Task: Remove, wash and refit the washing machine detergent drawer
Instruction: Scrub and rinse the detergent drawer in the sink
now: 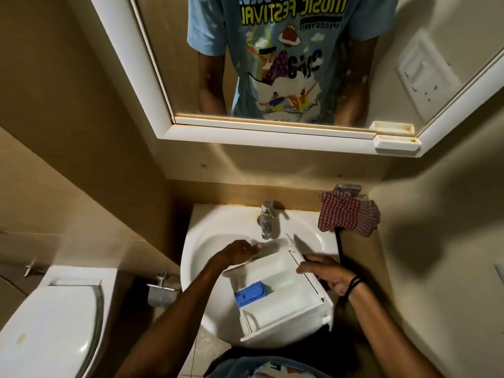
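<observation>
two hands meet at the detergent drawer (275,290), seen from the head view, held over the sink (201,241). it is white plastic, open side up, with pale divided compartments and a blue insert (249,294) left of your grip. your right hand (327,274) clasps the front panel, and the body runs leftward from that grip. your left hand (240,255) sits at the far back corner, near the tap (266,222); whether it grips there can't be told.
</observation>
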